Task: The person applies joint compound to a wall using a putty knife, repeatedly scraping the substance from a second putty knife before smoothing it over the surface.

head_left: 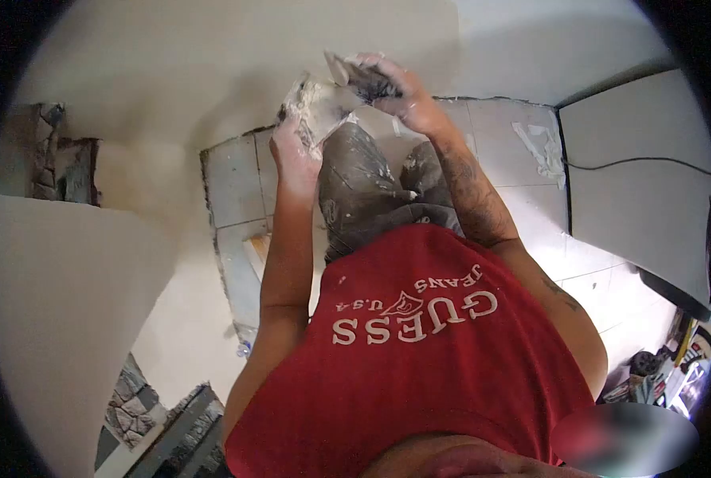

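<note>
At the upper middle, my left hand (297, 150) grips a flat piece (321, 105) smeared thickly with white paste. To its right, my right hand (403, 95) is closed around a dark, paste-stained tool (369, 82), whose pale flat tip points left, close to the smeared piece. Blur and paste hide the exact shapes of both held things. White residue covers the fingers of both hands. A pale wall (252, 48) rises just beyond them.
Below my hands is a tiled floor (236, 183) with paper scraps (542, 151). A large pale panel (642, 183) with a dark cable (642, 161) stands right. Tools (658, 374) lie lower right. Stone-patterned pieces (136, 410) are lower left.
</note>
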`<state>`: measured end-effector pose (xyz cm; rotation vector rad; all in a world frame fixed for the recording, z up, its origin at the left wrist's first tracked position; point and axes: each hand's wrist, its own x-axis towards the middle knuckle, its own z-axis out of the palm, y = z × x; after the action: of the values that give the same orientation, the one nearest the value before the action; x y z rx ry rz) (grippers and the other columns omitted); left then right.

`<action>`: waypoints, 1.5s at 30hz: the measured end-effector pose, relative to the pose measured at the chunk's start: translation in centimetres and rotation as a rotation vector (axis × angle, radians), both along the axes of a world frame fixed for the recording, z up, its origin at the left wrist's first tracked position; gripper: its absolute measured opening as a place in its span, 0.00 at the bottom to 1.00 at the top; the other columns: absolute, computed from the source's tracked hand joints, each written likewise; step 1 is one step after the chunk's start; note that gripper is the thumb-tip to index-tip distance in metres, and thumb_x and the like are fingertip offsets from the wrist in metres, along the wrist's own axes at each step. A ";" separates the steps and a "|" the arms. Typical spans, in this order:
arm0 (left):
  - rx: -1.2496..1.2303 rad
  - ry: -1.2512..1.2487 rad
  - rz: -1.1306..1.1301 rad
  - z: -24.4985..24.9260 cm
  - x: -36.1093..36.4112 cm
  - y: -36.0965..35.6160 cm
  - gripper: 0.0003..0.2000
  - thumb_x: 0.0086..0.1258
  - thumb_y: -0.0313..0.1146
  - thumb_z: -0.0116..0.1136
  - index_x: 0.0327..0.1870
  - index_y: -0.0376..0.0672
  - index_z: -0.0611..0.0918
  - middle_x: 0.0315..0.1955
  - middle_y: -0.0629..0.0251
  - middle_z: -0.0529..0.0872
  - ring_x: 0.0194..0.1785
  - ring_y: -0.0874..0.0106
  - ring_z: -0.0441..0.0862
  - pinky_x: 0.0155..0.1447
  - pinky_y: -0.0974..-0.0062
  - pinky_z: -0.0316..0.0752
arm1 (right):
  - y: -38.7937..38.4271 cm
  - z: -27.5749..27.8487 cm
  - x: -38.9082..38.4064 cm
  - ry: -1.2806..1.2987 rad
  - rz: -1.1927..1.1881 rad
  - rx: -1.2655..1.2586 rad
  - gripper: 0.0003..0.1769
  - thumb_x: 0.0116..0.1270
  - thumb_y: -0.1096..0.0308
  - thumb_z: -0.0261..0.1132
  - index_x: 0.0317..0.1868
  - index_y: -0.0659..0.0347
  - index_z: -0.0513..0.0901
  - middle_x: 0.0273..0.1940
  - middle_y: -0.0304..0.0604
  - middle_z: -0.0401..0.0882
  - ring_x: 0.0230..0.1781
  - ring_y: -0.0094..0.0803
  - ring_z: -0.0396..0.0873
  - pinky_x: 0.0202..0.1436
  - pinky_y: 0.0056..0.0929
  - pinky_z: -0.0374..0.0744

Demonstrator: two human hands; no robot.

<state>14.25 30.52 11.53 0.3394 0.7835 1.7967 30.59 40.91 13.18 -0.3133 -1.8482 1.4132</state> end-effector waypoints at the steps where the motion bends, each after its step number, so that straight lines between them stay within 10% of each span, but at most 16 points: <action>1: 0.005 -0.012 -0.033 -0.6 -0.2 0.3 0.18 0.63 0.30 0.40 0.54 0.32 0.68 0.47 0.53 0.76 0.51 0.61 0.75 0.54 0.63 0.71 | -0.3 -0.5 0.1 -0.088 -0.021 0.213 0.34 0.45 0.87 0.51 0.57 0.59 0.66 0.57 0.45 0.65 0.60 0.36 0.62 0.62 0.34 0.62; 8: -0.055 -0.125 0.028 -1.8 1.2 0.3 0.16 0.64 0.28 0.41 0.50 0.27 0.69 0.45 0.52 0.77 0.47 0.58 0.77 0.51 0.61 0.74 | 1.8 -7.9 6.2 -0.614 0.060 0.436 0.37 0.41 0.86 0.48 0.58 0.59 0.65 0.57 0.52 0.65 0.59 0.51 0.60 0.63 0.40 0.60; 22: -0.286 0.352 0.332 -4.2 4.1 3.3 0.09 0.65 0.28 0.48 0.41 0.32 0.75 0.36 0.61 0.79 0.37 0.71 0.77 0.41 0.73 0.73 | -3.3 -3.0 5.9 -0.859 -0.019 0.376 0.35 0.43 0.81 0.54 0.57 0.51 0.68 0.58 0.48 0.65 0.55 0.46 0.67 0.58 0.37 0.67; 25: -0.157 0.269 0.391 -3.0 2.8 3.4 0.09 0.65 0.30 0.48 0.38 0.33 0.76 0.33 0.63 0.79 0.36 0.71 0.77 0.40 0.73 0.73 | -1.6 -2.5 6.7 -0.474 0.262 0.320 0.37 0.38 0.84 0.53 0.56 0.59 0.68 0.56 0.49 0.68 0.57 0.44 0.66 0.64 0.39 0.60; 28: -0.170 0.574 0.330 -4.5 -1.4 1.8 0.12 0.64 0.30 0.48 0.43 0.31 0.76 0.38 0.58 0.79 0.41 0.66 0.78 0.46 0.72 0.74 | -0.2 0.5 6.6 -0.064 -0.004 -0.258 0.37 0.38 0.86 0.49 0.57 0.63 0.67 0.50 0.51 0.73 0.50 0.42 0.72 0.56 0.35 0.70; 30: -0.211 0.126 0.322 -3.7 -2.0 0.6 0.12 0.63 0.29 0.47 0.44 0.31 0.76 0.40 0.57 0.79 0.42 0.65 0.78 0.47 0.72 0.74 | 0.9 3.3 5.7 0.426 -0.132 -0.791 0.36 0.40 0.87 0.47 0.57 0.66 0.66 0.48 0.52 0.73 0.46 0.40 0.75 0.49 0.31 0.75; 33: -0.309 0.033 0.255 -6.0 -4.3 -2.3 0.12 0.62 0.28 0.47 0.44 0.32 0.76 0.42 0.57 0.79 0.42 0.65 0.79 0.47 0.71 0.73 | 6.0 2.8 2.1 0.896 -0.428 -0.731 0.29 0.43 0.85 0.48 0.52 0.70 0.66 0.38 0.47 0.73 0.31 0.35 0.76 0.34 0.24 0.77; 39: -0.621 0.207 0.299 -9.8 -8.5 -9.8 0.15 0.63 0.31 0.47 0.48 0.34 0.73 0.46 0.56 0.77 0.47 0.64 0.77 0.52 0.70 0.72 | 8.4 4.3 -5.5 0.426 -1.401 -0.017 0.17 0.43 0.83 0.47 0.38 0.69 0.62 0.33 0.47 0.61 0.33 0.38 0.63 0.43 0.36 0.67; 45: -0.524 1.316 0.247 -14.2 -10.4 -18.0 0.13 0.60 0.36 0.49 0.41 0.37 0.74 0.32 0.60 0.76 0.35 0.67 0.75 0.38 0.70 0.71 | 7.9 9.7 -11.4 0.224 -1.544 0.078 0.23 0.45 0.77 0.54 0.45 0.72 0.62 0.45 0.56 0.61 0.49 0.49 0.60 0.55 0.48 0.58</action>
<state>3.83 12.55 -2.64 1.1316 2.2144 1.3317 19.21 48.77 22.87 -1.1479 -0.9008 0.2464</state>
